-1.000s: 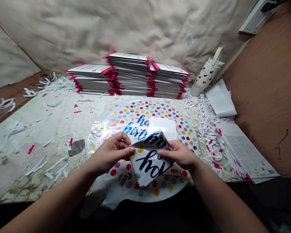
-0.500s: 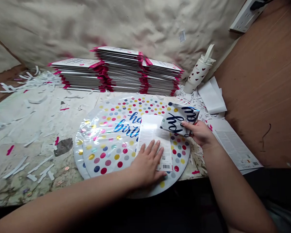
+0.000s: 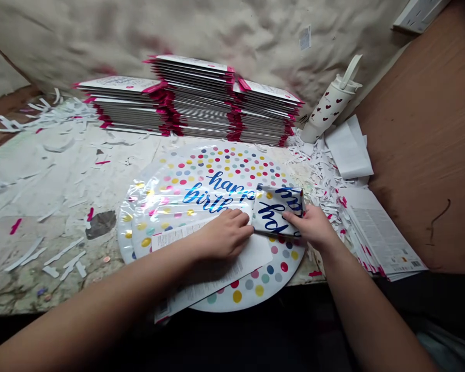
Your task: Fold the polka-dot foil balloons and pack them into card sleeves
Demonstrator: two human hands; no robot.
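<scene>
right hand (image 3: 313, 227): grip pinching folded foil balloon (image 3: 274, 211) by its right edge. left hand (image 3: 227, 235) on printed card (image 3: 220, 275), cannot tell if its grip holds anything. both items over flat dotted balloons (image 3: 213, 173) on table (image 3: 65, 181), packet stacks (image 3: 201, 98) behind.

Heart-print bottle (image 3: 327, 111) beside shredded paper (image 3: 320, 173)
The bottle's carry loop is raised; a brown panel (image 3: 422, 150) with a dark squiggle rises at right, a white socket strip (image 3: 420, 15) above. A small label (image 3: 305, 37) sticks to the wrinkled wall covering (image 3: 201, 31); white paper strips (image 3: 67, 109) heap at far left.
</scene>
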